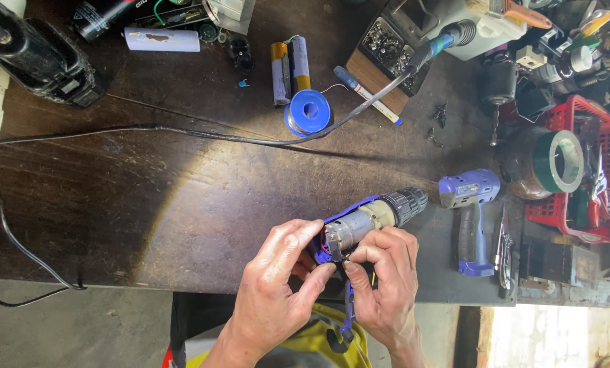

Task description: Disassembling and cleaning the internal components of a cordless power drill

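Both my hands hold an opened cordless drill (372, 217) at the near edge of a dark wooden workbench (182, 204). The drill's purple half-shell cradles a grey motor and a black chuck that points to the right. My left hand (281, 272) grips the shell's rear end, thumb on top. My right hand (387, 272) pinches a small part with wires at the back of the motor. The shell's purple handle hangs down between my wrists. The other purple shell half (470, 218) lies just to the right on the bench.
A solder spool (308, 112), two battery cells (290, 68), a soldering iron (427, 51) with its black cable, a pen and loose screws lie farther back. A red basket (601, 177) with tape rolls and tools stands at the right. A dark power tool (39, 58) lies at the far left.
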